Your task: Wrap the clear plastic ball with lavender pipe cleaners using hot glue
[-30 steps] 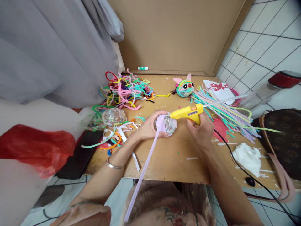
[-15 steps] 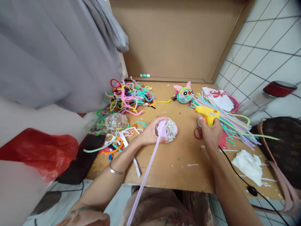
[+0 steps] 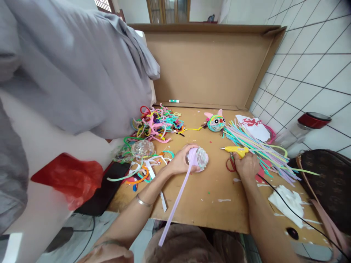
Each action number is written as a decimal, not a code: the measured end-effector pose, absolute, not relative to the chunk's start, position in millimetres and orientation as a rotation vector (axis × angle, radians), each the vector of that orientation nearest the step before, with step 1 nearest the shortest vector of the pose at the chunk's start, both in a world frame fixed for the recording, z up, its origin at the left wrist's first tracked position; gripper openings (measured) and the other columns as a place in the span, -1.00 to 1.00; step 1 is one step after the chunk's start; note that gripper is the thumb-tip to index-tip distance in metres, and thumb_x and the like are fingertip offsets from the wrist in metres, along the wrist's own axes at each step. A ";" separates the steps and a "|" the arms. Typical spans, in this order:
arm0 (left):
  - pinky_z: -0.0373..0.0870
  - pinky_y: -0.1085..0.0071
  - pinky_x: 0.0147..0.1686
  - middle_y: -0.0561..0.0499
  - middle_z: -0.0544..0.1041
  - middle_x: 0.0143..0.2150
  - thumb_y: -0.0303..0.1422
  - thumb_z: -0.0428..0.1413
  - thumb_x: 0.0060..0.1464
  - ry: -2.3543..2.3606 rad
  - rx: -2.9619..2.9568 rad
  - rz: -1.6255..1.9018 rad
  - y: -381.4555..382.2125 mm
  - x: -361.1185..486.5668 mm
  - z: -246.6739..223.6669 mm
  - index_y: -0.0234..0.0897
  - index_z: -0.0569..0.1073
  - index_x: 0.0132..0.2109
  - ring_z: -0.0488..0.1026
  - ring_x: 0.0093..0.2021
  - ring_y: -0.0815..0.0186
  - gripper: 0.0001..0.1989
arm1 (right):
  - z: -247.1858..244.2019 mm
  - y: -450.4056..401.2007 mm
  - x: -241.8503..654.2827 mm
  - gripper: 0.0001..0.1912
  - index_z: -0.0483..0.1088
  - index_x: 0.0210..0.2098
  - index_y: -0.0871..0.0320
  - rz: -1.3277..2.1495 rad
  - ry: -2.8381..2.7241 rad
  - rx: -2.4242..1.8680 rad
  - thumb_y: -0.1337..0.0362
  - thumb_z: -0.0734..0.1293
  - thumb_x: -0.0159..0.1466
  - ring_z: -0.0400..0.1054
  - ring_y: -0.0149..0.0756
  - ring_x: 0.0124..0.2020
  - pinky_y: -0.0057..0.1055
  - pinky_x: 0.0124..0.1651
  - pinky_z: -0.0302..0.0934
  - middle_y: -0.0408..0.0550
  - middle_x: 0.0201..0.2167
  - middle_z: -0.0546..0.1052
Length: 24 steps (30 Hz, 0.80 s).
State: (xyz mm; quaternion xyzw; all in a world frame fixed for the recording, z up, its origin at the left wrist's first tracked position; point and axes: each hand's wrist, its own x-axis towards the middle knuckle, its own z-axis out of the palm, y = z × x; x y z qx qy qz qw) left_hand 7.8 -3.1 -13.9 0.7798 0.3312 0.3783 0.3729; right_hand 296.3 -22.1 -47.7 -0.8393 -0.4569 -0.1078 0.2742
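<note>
Hands apart, you are working with a different thing in each: your left hand (image 3: pixel 183 161) is curling around the near-left side of a clear, bumpy ball (image 3: pixel 203 160), and your right hand (image 3: pixel 248 167) is closing on the grip of a yellow glue gun (image 3: pixel 236 150). The ball is sitting near the middle of the surface (image 3: pixel 203 215), though whether it is touching the surface or being held just above it you cannot tell from this view. Lilac strands (image 3: pixel 177 201) are wrapping the ball's left part, close to your fingers, and their long free length is trailing toward you past the near edge. The glue gun is pointing its metal nozzle leftward, well apart from the ball; red-handled scissors (image 3: pixel 230 165) are lying just below it, and a black cord (image 3: pixel 292 210) is running from beside your right wrist toward the lower right. Beyond the gun, a bundle of pastel pipe cleaners (image 3: pixel 260 149) is spreading to the right, and a striped figure with pink ears (image 3: pixel 216 122) is standing near its far end. At the left, a tangled heap of coloured pipe cleaners (image 3: pixel 156 124) is lying behind a second clear ball (image 3: pixel 143 149). A crumpled white tissue (image 3: pixel 286 202) is resting at the right, near a brown handbag (image 3: pixel 326 182).
</note>
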 end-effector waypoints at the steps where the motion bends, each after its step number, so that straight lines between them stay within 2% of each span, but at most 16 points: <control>1: 0.21 0.07 0.26 -0.17 0.38 0.18 -0.28 0.39 -0.34 0.853 2.032 0.970 -2.2 10.4 -12.6 -0.23 0.33 0.12 0.32 0.22 0.01 -0.20 | -46.5 -22.1 296.0 -0.45 0.42 -0.16 0.43 -0.338 -1.225 -2.237 -0.01 0.25 0.20 0.33 0.19 -0.14 -0.01 -0.19 0.20 0.42 -0.21 0.44; 4: 0.23 0.09 0.24 -0.15 0.39 0.17 -0.28 0.40 -0.34 0.856 2.157 0.929 3.0 18.7 -7.2 -0.23 0.35 0.12 0.34 0.19 0.03 -0.20 | -37.1 -26.8 285.9 -0.50 0.40 -0.13 0.37 -0.511 -1.244 -2.041 0.01 0.26 0.20 0.30 0.19 -0.13 0.03 -0.16 0.17 0.39 -0.19 0.44; 8: 0.32 0.10 0.15 -0.13 0.42 0.10 -0.28 0.38 -0.35 0.898 2.184 0.832 11.0 26.2 1.3 -0.26 0.36 0.12 0.40 0.09 0.04 -0.21 | -21.7 -50.3 246.3 -0.68 0.35 -0.04 0.19 -0.597 -1.512 -1.504 0.19 0.22 0.26 0.34 -0.04 -0.19 -0.12 -0.13 0.19 0.12 -0.26 0.47; 13: 0.36 0.13 0.10 -0.13 0.44 0.07 -0.34 0.34 -0.32 0.881 2.138 0.812 16.8 26.8 2.4 -0.28 0.37 0.12 0.43 0.03 0.07 -0.24 | -7.2 -80.8 190.7 -0.53 0.26 0.16 0.13 -0.565 -1.888 -1.074 0.29 0.29 0.26 0.36 -0.18 -0.25 -0.26 -0.20 0.14 0.02 -0.28 0.51; 15: 0.33 0.15 0.13 -0.13 0.43 0.07 -0.37 0.34 -0.33 0.818 2.128 0.845 17.9 25.4 0.0 -0.27 0.37 0.11 0.42 0.05 0.08 -0.25 | -0.8 -80.1 180.6 -0.64 0.35 0.07 0.12 -0.588 -1.940 -1.028 0.33 0.29 0.27 0.35 -0.22 -0.31 -0.29 -0.26 0.10 -0.02 -0.34 0.51; 17: 0.33 0.16 0.13 -0.13 0.42 0.07 -0.36 0.33 -0.34 0.792 2.114 0.856 17.7 23.1 -1.1 -0.27 0.36 0.11 0.41 0.06 0.08 -0.25 | 5.3 -72.9 177.8 -0.81 0.45 -0.13 0.10 -0.564 -1.953 -0.979 0.37 0.27 0.29 0.35 -0.26 -0.35 -0.31 -0.30 0.09 -0.04 -0.40 0.51; 19: 0.35 0.16 0.10 -0.12 0.43 0.05 -0.35 0.33 -0.34 0.810 2.101 0.833 16.2 20.0 0.5 -0.27 0.36 0.11 0.42 0.03 0.09 -0.24 | 10.1 -63.8 179.7 -0.84 0.46 -0.24 0.10 -0.440 -1.933 -0.941 0.38 0.23 0.32 0.39 -0.28 -0.34 -0.32 -0.28 0.16 -0.04 -0.39 0.54; 24: 0.36 0.18 0.06 -0.07 0.44 0.02 -0.30 0.33 -0.33 0.884 2.045 0.724 11.1 11.9 8.1 -0.28 0.34 0.12 0.41 -0.01 0.11 -0.23 | 10.6 -51.7 187.6 -0.82 0.46 -0.17 0.10 -0.118 -1.680 -0.999 0.36 0.23 0.32 0.48 -0.29 -0.26 -0.31 -0.18 0.33 -0.06 -0.30 0.60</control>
